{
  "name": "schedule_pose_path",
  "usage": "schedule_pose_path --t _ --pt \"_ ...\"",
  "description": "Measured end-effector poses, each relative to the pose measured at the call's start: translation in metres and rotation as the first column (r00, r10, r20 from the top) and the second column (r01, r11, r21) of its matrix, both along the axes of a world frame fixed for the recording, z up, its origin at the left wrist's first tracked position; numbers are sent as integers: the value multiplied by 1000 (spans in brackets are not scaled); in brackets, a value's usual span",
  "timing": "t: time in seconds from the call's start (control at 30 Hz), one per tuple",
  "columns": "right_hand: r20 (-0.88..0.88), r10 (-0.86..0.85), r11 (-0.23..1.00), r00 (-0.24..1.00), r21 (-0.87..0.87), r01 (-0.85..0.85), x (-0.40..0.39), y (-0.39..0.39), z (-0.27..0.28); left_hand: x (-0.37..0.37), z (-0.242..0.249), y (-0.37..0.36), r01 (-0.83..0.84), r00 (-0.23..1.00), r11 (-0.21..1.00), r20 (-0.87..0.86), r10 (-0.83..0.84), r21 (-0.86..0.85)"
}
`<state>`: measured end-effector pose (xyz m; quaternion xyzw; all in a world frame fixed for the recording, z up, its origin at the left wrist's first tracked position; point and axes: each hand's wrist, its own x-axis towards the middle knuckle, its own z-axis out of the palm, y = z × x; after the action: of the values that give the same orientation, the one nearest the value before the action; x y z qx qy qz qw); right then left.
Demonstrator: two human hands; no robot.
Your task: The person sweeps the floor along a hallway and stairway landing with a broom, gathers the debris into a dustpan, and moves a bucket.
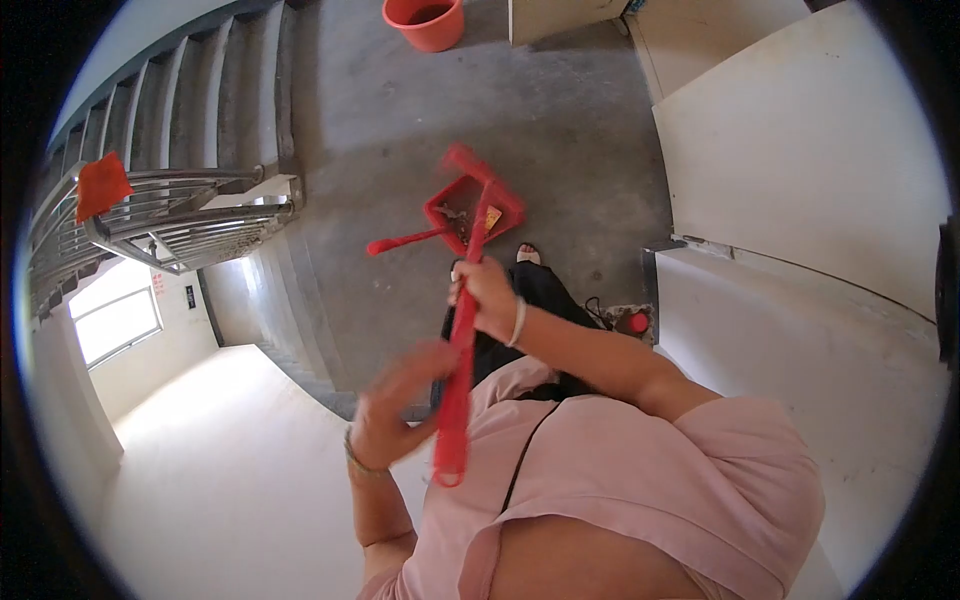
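Note:
My right hand point(487, 293) grips a long red broom handle point(462, 360) near its middle. The handle runs from my chest down toward a red dustpan point(470, 213) on the concrete floor, which holds some debris. The broom's far end is blurred above the dustpan. My left hand point(395, 405) is blurred, with its fingers loosely curled beside the lower part of the handle; whether it touches the handle is unclear. The dustpan's own red handle point(402, 241) sticks out to the left.
A stairway with a metal railing point(190, 215) drops away on the left, and a red cloth point(101, 184) hangs on the rail. An orange bucket point(424, 21) stands at the far end of the landing. White walls point(800, 150) close the right side.

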<state>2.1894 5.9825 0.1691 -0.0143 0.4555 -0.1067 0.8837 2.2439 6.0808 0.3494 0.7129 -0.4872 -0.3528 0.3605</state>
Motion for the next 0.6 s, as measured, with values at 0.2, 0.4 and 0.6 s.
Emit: schedule_pose_path --t 0.2,0.4,0.6 --pt "-173 155 928 973 -313 -203 -41 -65 -9 107 -177 38 -551 825 795 26 564 252" --pt "-433 308 719 847 -477 -505 -82 -98 -87 153 -325 26 -475 870 878 183 458 64" --pt "-559 290 755 777 -364 -545 -94 -60 -123 145 -293 43 -508 839 840 329 433 192"
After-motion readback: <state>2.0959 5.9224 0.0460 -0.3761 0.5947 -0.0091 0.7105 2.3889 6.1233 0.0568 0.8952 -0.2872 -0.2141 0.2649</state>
